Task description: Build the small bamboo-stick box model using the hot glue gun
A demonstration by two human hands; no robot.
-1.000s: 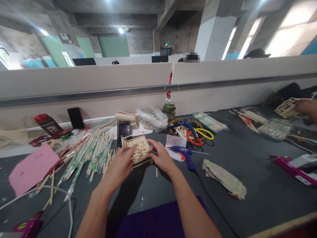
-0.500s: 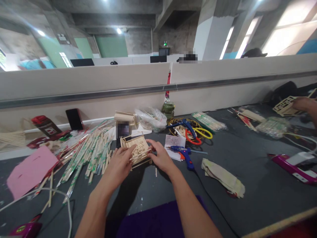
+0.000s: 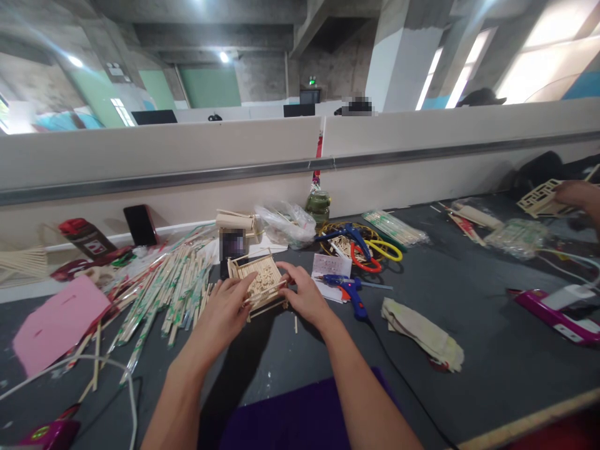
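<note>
A small box-like frame made of wooden sticks point(image 3: 259, 277) rests on the dark table just ahead of me. My left hand point(image 3: 225, 311) grips its near left side, fingers pinching the sticks along the front edge. My right hand point(image 3: 304, 294) holds the frame's right side, thumb and fingers closed on the same sticks. A loose short stick point(image 3: 295, 324) lies on the table below my right hand.
A heap of wrapped chopsticks point(image 3: 169, 289) lies to the left, with a pink sheet point(image 3: 59, 322). A blue glue gun point(image 3: 349, 290), its black cord, scissors point(image 3: 370, 250) and a folded cloth point(image 3: 422, 334) are at right. Another person's hand point(image 3: 579, 195) holds a stick lattice far right.
My hands and the frame have stayed almost where they were; only the view has shifted slightly. The other person's hand at far right moved a little.
</note>
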